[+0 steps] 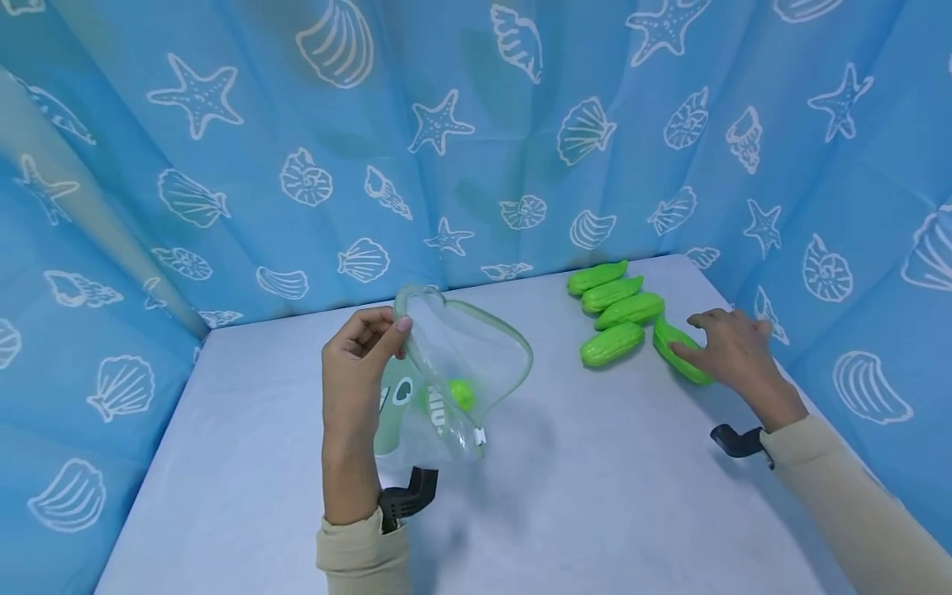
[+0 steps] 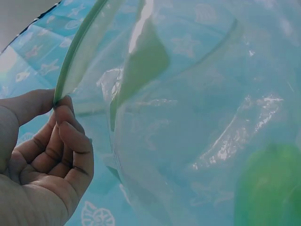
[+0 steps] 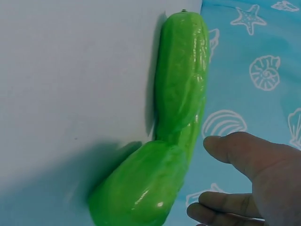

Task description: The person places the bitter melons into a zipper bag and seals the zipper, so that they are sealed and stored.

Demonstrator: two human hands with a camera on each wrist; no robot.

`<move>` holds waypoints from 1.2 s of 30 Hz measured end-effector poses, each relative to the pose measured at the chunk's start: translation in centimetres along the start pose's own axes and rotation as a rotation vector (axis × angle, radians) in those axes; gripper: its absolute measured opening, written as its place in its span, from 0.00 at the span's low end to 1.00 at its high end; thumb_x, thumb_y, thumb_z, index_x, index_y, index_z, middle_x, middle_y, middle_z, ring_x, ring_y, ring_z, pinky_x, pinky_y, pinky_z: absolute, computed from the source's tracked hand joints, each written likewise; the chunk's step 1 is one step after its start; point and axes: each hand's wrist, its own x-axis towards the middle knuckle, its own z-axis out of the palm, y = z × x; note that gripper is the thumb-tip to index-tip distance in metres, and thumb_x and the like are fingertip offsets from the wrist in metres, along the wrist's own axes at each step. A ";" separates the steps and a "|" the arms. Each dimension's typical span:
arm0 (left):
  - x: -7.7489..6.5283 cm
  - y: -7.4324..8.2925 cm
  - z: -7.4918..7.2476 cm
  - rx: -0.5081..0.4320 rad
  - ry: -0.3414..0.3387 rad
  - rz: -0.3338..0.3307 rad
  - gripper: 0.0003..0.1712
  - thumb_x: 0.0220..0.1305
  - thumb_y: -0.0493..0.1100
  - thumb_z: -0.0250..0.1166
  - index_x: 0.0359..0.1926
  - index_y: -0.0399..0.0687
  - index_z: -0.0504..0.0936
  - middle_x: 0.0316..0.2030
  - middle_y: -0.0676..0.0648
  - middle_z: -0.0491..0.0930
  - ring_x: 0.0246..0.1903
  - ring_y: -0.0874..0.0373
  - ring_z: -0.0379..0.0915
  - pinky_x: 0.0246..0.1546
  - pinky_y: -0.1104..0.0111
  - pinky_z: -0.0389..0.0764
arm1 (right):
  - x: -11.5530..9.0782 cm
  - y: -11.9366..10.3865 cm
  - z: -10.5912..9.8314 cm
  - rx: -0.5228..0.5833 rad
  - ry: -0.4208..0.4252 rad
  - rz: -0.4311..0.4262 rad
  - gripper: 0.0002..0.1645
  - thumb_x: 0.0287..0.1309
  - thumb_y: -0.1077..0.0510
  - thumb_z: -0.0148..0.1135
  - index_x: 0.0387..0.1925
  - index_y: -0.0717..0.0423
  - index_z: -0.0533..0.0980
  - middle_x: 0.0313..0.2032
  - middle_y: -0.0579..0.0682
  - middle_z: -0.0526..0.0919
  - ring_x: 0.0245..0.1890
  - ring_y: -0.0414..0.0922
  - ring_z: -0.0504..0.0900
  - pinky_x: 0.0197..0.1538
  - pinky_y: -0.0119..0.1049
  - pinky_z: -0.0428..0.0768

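Note:
My left hand (image 1: 355,364) pinches the green rim of a clear plastic zip bag (image 1: 483,339) between thumb and fingertips, holding it up with its mouth spread. Low in the bag lies a bright green item (image 1: 462,394), blurred by the plastic; its kind I cannot tell. At the right, my right hand (image 1: 732,351) hovers, thumb and fingers spread, over a ridged green toy cucumber (image 1: 664,333). In the right wrist view, the thumb and fingers stand apart beside two overlapping cucumbers (image 3: 181,70), with nothing between them.
Several more green cucumbers (image 1: 611,345) lie in a slanted group left of my right hand. The white table (image 1: 595,496) is bordered behind and at the sides by a blue curtain (image 1: 461,215) with shell and starfish prints.

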 end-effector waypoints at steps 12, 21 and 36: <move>-0.1 0.5 0.1 -0.020 0.059 0.051 0.16 0.63 0.45 0.73 0.43 0.37 0.83 0.30 0.45 0.79 0.28 0.53 0.73 0.32 0.68 0.79 | -2.8 2.1 -0.3 0.007 -0.036 0.078 0.41 0.56 0.41 0.71 0.53 0.75 0.76 0.48 0.75 0.78 0.45 0.72 0.71 0.39 0.65 0.59; 0.0 0.5 -0.5 -0.007 0.076 0.046 0.16 0.62 0.45 0.73 0.43 0.37 0.83 0.30 0.45 0.79 0.27 0.53 0.73 0.32 0.69 0.78 | -3.5 2.2 1.5 0.037 -0.030 0.132 0.40 0.52 0.47 0.74 0.54 0.75 0.75 0.46 0.76 0.78 0.46 0.72 0.74 0.45 0.67 0.56; -0.1 0.2 -1.0 0.005 0.054 0.023 0.16 0.62 0.46 0.73 0.43 0.38 0.84 0.30 0.44 0.79 0.28 0.52 0.73 0.32 0.68 0.79 | -5.2 1.3 -0.2 0.133 0.101 0.163 0.31 0.56 0.51 0.71 0.52 0.72 0.76 0.41 0.69 0.79 0.40 0.63 0.72 0.41 0.59 0.56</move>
